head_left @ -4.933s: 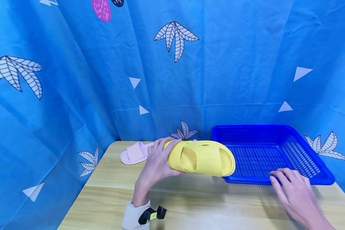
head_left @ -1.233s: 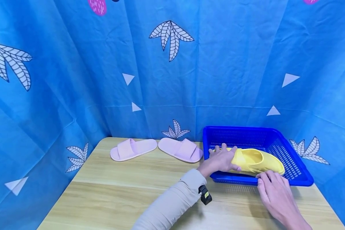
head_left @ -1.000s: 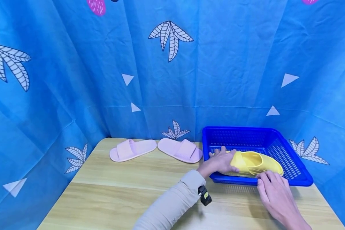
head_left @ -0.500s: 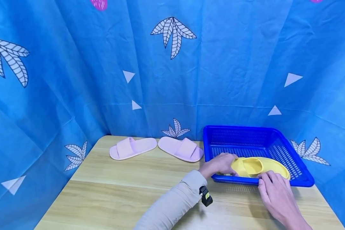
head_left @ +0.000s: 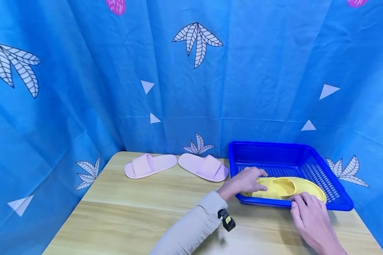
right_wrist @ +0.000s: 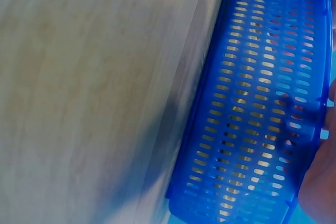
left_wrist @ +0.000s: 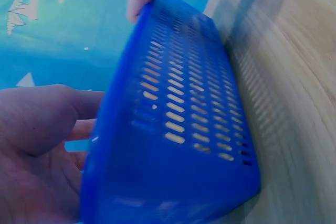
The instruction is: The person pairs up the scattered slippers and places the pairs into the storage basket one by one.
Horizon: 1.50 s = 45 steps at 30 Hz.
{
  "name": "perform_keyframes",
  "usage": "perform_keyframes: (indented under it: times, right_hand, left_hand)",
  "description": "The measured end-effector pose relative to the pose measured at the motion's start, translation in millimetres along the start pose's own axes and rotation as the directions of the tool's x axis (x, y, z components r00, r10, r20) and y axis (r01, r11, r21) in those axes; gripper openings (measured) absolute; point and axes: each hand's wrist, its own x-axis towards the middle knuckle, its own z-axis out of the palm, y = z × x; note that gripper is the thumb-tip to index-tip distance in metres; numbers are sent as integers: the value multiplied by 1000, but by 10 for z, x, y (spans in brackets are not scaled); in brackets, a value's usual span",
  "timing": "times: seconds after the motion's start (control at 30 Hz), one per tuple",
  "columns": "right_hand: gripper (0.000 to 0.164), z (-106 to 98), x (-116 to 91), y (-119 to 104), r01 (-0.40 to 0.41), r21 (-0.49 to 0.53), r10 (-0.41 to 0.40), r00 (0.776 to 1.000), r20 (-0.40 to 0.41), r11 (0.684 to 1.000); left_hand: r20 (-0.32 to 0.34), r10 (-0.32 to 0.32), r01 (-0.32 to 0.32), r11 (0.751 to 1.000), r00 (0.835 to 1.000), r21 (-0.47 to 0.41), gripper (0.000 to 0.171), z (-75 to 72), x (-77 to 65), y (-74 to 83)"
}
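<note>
A yellow slipper (head_left: 303, 186) lies in the blue plastic basket (head_left: 268, 145), along its front wall, toe to the right. My left hand (head_left: 247, 180) reaches over the basket's front left corner. Its fingers are spread loosely above the slipper's left end, thumb apart from them, and it covers part of that end. In the left wrist view, the left hand (left_wrist: 37, 140) shows inside the rim with its fingers relaxed. My right hand (head_left: 312, 217) grips the basket's front rim, fingers bent over it. The right wrist view shows the perforated basket wall (right_wrist: 247, 103) with that hand at its right edge.
Two pink slippers, a left one (head_left: 161, 162) and a right one (head_left: 191, 161), lie at the back of the wooden table (head_left: 131, 212), left of the basket. A blue patterned curtain (head_left: 258, 71) hangs behind. A black band (head_left: 226, 219) is on the left sleeve.
The yellow slipper, first held in the air by my left hand, has gone into the basket and moved down to its front wall. The left hand has let go. My right hand has stayed at the rim.
</note>
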Motion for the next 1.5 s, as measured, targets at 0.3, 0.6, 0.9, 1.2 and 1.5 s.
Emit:
perform_keyframes:
  times: [0.3, 0.6, 0.9, 1.2, 1.5]
  right_hand:
    - [7, -98, -27, 55, -18, 13, 18, 1000, -10, 1000]
    - [4, -230, 51, 14, -51, 64, 54, 998, -42, 997]
    - [4, -264, 236, -167, -25, 134, 32, 998, -58, 991]
    - [12, -217, 411, -443, 3, 230, 14, 997, -73, 973]
    - [22, -149, 582, -678, 40, 300, -4, 993, -118, 953]
  left_hand:
    - [-165, 188, -200, 978, 968, -58, 38, -127, -272, -156]
    - [-315, 220, -265, 958, 923, -106, 34, -183, -583, -307]
    - [-463, 169, -265, 952, 870, -151, 33, -229, -909, -612]
    - [-538, 97, -219, 961, 837, -168, 35, -369, -1242, -879]
    - [-609, 59, -210, 961, 791, -181, 38, -566, -1548, -1080]
